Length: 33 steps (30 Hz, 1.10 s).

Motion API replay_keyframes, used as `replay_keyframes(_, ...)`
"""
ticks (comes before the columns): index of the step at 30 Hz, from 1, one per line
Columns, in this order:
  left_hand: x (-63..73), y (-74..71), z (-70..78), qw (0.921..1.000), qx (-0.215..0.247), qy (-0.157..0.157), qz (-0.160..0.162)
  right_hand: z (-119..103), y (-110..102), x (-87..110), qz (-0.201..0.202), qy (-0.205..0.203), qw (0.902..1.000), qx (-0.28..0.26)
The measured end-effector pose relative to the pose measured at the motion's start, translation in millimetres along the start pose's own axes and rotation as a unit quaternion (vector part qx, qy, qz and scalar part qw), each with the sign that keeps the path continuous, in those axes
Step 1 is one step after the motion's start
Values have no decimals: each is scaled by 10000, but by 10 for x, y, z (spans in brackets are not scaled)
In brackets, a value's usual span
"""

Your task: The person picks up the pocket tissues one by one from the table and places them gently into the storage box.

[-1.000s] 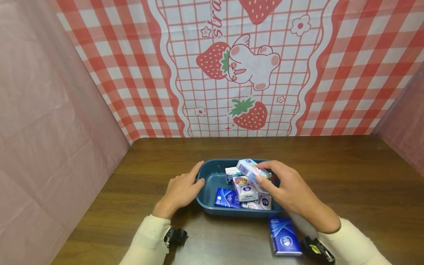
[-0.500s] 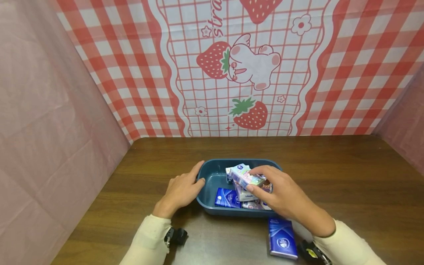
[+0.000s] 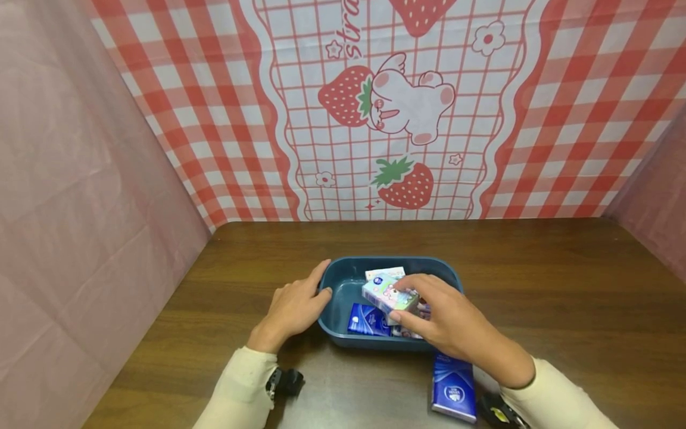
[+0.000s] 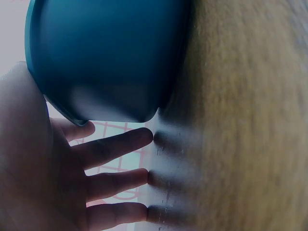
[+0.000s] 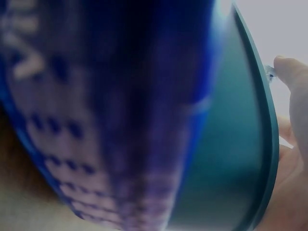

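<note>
My right hand [image 3: 455, 319] pinches a small pastel tissue pack [image 3: 387, 293] between thumb and fingers, tilted above other packs in a dark teal plastic basin [image 3: 340, 289]. My left hand [image 3: 292, 307] rests at the basin's left end, thumb over the rim. In the left wrist view its straight fingers [image 4: 118, 183] reach down beside the basin wall [image 4: 110, 57] to the tabletop. A blue tissue pack [image 3: 367, 320] lies inside the basin, front left. Behind the held pack shows a whitish pack [image 3: 384, 274]. In the right wrist view the held pack is hidden.
Another blue tissue pack [image 3: 454, 388] is at the basin's front right, close to my right wrist; it fills much of the right wrist view. The brown wooden table [image 3: 563, 286] ends at a checked strawberry-print cloth [image 3: 241, 149] behind. Pink cloth [image 3: 107, 208] hangs on the left.
My right hand has moved left and slightly down over the basin with the pastel pack. The blue pack outside the basin has shifted a little left. My left hand stays put.
</note>
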<state>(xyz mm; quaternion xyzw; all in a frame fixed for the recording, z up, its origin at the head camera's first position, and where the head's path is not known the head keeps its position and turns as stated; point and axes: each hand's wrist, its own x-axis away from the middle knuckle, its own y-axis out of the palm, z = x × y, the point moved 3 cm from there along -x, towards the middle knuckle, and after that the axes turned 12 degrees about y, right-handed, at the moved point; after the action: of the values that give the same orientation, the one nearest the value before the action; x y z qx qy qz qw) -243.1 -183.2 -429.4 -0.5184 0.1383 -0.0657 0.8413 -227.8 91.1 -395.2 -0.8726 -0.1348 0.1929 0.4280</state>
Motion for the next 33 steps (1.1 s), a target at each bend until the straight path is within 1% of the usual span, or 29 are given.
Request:
replay_keyframes(8, 10, 10, -8, 10000, 56, 28, -5, -2, 34, 7, -83, 78, 9998, 191)
replay_keyframes(16, 0, -1, -4, 10000, 52, 57, -33, 9, 33, 16, -71, 101, 9997, 188)
replay_keyframes(23, -2, -2, -4, 10000, 38, 45, -48, 44, -20, 14, 195, -123, 9997, -90)
replay_keyframes(28, -1, -6, -5, 10000, 1, 67, -9, 74, -42, 7, 195, 38, 9997, -116)
replay_keyframes(33, 4, -12, 1, 10000, 11, 92, 14, 80, -42, -3, 246, 10, 9997, -62)
